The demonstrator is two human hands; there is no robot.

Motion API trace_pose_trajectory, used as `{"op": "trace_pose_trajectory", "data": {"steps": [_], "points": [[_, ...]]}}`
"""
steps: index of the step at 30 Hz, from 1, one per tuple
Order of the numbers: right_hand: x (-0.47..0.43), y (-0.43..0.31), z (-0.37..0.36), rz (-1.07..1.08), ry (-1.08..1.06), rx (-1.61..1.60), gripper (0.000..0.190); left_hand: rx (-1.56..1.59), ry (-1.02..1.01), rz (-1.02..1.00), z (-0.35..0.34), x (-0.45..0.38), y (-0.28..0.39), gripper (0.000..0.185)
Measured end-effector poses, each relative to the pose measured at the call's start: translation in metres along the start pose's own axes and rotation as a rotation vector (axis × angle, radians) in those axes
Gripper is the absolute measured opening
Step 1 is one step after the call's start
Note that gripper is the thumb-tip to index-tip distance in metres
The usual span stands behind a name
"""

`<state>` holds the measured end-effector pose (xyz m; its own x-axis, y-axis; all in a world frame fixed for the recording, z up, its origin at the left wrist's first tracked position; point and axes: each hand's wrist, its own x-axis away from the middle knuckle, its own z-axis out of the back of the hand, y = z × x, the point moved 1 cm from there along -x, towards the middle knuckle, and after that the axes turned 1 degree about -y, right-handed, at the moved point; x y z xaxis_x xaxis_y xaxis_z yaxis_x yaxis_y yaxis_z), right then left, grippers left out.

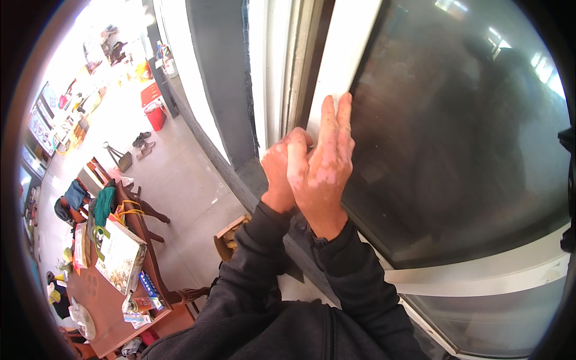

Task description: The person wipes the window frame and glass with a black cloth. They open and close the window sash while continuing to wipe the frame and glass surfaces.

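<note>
A white-framed glass door or window panel stands before me, with its upright frame (342, 54) running up from my hands and its dark, reflecting glass pane (441, 148) to the right. My right hand (321, 166) lies against this upright, two fingers stretched along it near the glass edge. Close beside it on the left, my left hand (283, 166) is bent at the edge of the same frame, its fingertips partly hidden behind the right hand. Whether it grips the edge or something small cannot be told. Left of the hands runs a white fixed jamb (270, 67).
A wooden table (103, 324) at the lower left bears a paper bag (121, 256), boxes and cloths. A cardboard box (222, 238) lies by the wall. A red bin (155, 118), shoes (144, 146) and a long-handled dustpan (121, 159) stand on the floor.
</note>
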<state>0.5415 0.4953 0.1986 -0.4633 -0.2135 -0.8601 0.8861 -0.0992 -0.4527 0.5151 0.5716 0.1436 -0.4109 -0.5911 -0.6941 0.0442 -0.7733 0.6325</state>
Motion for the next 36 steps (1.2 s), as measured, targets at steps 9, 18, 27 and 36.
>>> {"op": "trace_pose_trajectory", "data": {"steps": [9,18,27,36], "points": [[-0.021,-0.005,-0.078,0.026,-0.034,-0.009,0.067,-0.107,0.065,-0.012,0.013,-0.051,-0.068,0.023],[-0.027,0.01,-0.104,0.092,-0.016,-0.005,0.061,-0.159,0.095,0.001,0.012,-0.064,-0.085,0.028],[0.051,-0.002,-0.036,-0.081,-0.43,-0.151,0.074,1.011,0.03,0.738,0.039,-0.006,-0.09,0.052],[0.075,-0.012,0.004,-0.191,-0.58,-0.247,0.07,1.157,0.019,0.807,0.092,0.048,-0.041,0.053]]}}
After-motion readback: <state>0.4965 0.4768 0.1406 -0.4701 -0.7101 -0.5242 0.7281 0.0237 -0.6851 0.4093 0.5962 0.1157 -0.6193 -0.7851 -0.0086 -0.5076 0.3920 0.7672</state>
